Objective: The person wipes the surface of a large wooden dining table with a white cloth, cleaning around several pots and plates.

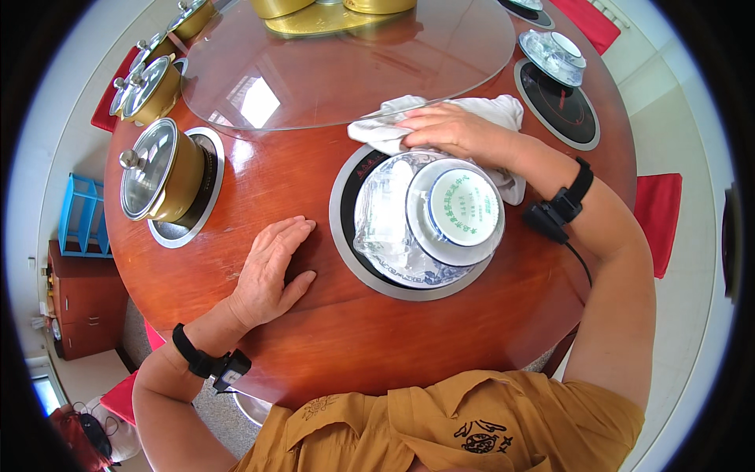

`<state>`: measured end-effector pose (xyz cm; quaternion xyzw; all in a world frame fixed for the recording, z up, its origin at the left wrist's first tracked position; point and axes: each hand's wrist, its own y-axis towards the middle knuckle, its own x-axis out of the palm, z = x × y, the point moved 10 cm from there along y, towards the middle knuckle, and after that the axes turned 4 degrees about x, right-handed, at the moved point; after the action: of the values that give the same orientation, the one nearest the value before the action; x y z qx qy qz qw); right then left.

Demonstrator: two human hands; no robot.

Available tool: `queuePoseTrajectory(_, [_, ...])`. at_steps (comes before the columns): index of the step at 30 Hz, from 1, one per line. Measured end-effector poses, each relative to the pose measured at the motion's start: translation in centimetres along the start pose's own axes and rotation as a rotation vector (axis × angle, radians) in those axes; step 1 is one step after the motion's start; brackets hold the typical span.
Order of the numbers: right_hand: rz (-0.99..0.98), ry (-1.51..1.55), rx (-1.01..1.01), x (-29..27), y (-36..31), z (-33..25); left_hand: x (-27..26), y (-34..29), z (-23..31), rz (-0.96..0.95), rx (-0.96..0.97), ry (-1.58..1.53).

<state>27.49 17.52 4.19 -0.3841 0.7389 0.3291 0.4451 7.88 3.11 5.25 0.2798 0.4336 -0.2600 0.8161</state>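
My right hand (448, 130) lay flat on the white cloth (472, 114), fingers spread and pressing rather than closed around it, so that grip was open on the fabric. The cloth sat bunched on the red-brown table (330, 315), just beyond the wrapped dish set (429, 216) and lapping the edge of the glass turntable (346, 63).

My left hand (271, 271) rested palm down on bare wood, just left of the round cooktop ring (346, 252), its grip open and holding nothing. It looked like a bracing hand, steadying me as I leaned in.

The step in hand, as I judged it, was wiping the table around the place setting, up along the far rim of the ring. The plate and upturned bowl sat in clear film, touching the cloth's near edge.

Going further round called for care, I reckoned: keep the cloth flat, sweep along the ring without nudging the stacked dishes. The gold pot with its glass lid (161, 169) stood well apart on the left.
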Motion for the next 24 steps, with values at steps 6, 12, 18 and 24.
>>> queuePoseTrajectory(6, [0.082,-0.125,0.157,-1.6,-8.0,0.0,0.0,0.2,-0.2,0.024,-0.025,-0.023])
queuePoseTrajectory(12, [0.113,-0.271,0.346,-1.1,-15.6,-6.0,-0.2,0.1,0.0,0.051,0.008,-0.016])
queuePoseTrajectory(18, [0.002,-0.218,0.395,2.1,-17.5,-14.2,-0.2,0.0,0.6,0.059,-0.015,0.044])
queuePoseTrajectory(24, [0.010,-0.079,0.228,5.4,-14.0,-21.5,0.2,0.0,1.0,0.073,0.034,0.063])
